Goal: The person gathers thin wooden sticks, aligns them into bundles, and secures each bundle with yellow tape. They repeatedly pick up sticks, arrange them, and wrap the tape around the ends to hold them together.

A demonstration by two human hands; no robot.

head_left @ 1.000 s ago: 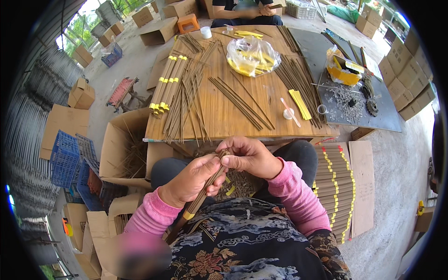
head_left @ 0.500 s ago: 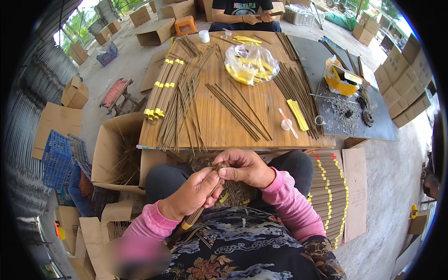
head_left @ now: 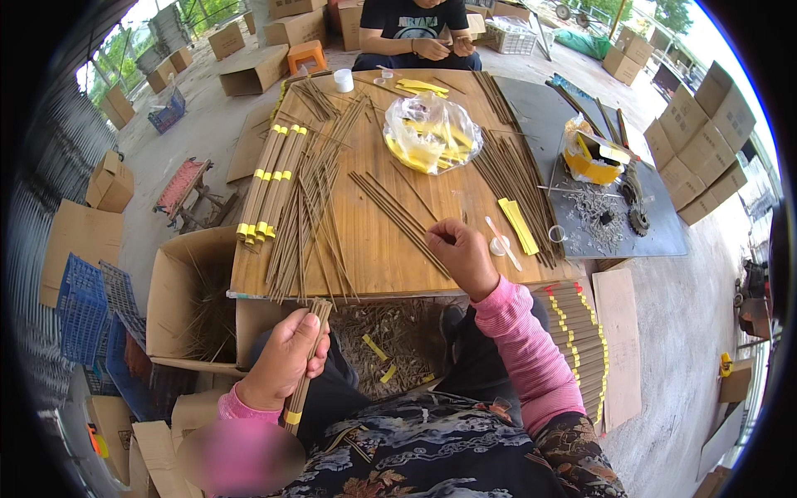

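Note:
My left hand (head_left: 286, 353) is closed around a bundle of thin brown sticks (head_left: 298, 394), held tilted above my lap. A yellow paper band (head_left: 292, 417) wraps the bundle's lower part, and its upper ends stick out past my thumb. My right hand (head_left: 463, 256) is raised over the table's near edge, fingers curled in a pinch; whatever they hold, if anything, is hidden. Left of it lie several loose brown sticks (head_left: 397, 217). To its right are a small white cup (head_left: 499, 246), a pale spatula (head_left: 503, 242) and yellow paper strips (head_left: 518, 226).
Banded bundles (head_left: 272, 178) and loose sticks (head_left: 303, 216) cover the table's left. A plastic bag of yellow strips (head_left: 432, 137) sits mid-table. Another person (head_left: 419, 37) works opposite. An open cardboard box (head_left: 191, 290) stands left; more banded bundles (head_left: 577, 349) lie at right.
My hands were together at the bundle's end; now they are apart. The right hand has moved up and right to the table edge, the left with the bundle to the left.

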